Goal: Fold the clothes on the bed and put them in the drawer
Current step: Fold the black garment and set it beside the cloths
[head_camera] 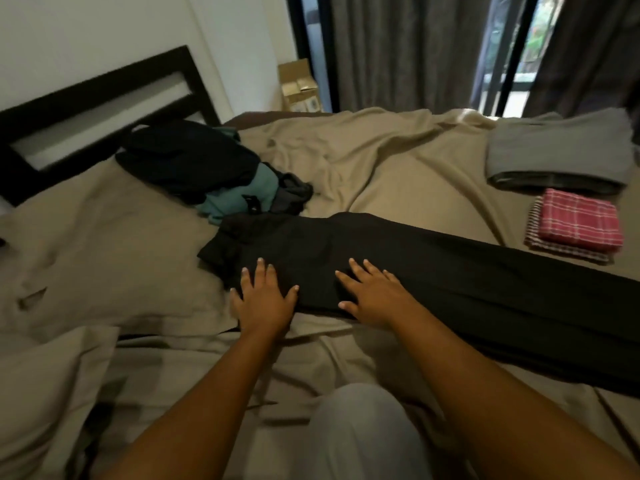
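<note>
both hands (313,299) flat, fingers spread, pressing black trousers (433,271) on bed (398,168)

Home bedroom: bed (398,174) with tan sheet, dark headboard (104,98), grey curtains (408,50) over glass door, cardboard box (299,86) in corner.

dim room | daylight from window (526,39) top right | soft, motion-blurred | wide-angle edge bending
</note>
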### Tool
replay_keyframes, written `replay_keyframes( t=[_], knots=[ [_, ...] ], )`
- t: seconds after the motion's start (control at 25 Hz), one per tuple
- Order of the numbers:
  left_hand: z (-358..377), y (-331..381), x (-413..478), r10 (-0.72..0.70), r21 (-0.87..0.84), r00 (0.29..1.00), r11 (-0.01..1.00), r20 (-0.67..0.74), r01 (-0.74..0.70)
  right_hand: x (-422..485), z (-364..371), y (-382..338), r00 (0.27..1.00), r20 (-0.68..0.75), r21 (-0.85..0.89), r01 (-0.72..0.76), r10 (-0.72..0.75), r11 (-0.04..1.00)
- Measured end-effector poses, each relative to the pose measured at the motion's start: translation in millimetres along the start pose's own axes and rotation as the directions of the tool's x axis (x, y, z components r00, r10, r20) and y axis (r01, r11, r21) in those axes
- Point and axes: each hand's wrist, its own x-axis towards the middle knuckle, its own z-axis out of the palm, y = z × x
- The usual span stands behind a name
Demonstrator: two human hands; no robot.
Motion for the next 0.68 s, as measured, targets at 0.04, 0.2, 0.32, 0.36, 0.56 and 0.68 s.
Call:
replay_keyframes(
  t=[0.04, 0.2, 0.32, 0.36, 0.56, 0.68],
  knots=[
    [-2.4, -10.0, 5.0, -0.157, -0.135, 0.986, 0.98, -0.062, 0.148, 9.5, 1.8, -12.5, 0.999, 0.038, -0.005, -0.012, 0.012, 1.0],
    [-14.3, -24.0, 35.2, -0.541, -0.614, 0.841, 0.66, 0.011, 0.433, 22.3, 13.4, -39.2, 0.989, 0.11, -0.027, -0.1, 0.103, 0.995],
    [-26.7, -26.5, 55.1, -0.692, -0.754, 0.704, 0.377, 0.157, 0.538, 23.4, 13.2, -41.6, 0.987, 0.103, -0.016, -0.125, 0.126, 0.992],
    [-30.0, -28.0, 60.2, -0.712, -0.782, 0.671, 0.291, 0.208, 0.551, 23.6, 12.8, -41.8, 0.986, 0.108, -0.019, -0.127, 0.129, 0.992],
    [-29.9, -34.8, 86.9, -0.447, -0.795, 0.662, -0.255, 0.602, 0.551, 24.7, 13.7, -42.1, 0.986, 0.101, -0.005, -0.13, 0.13, 0.991],
    [-22.5, -35.1, 91.6, -0.335, -0.76, 0.684, -0.329, 0.648, 0.56, 24.9, 15.9, -39.0, 0.988, 0.088, 0.013, -0.126, 0.124, 0.992]
  ],
)
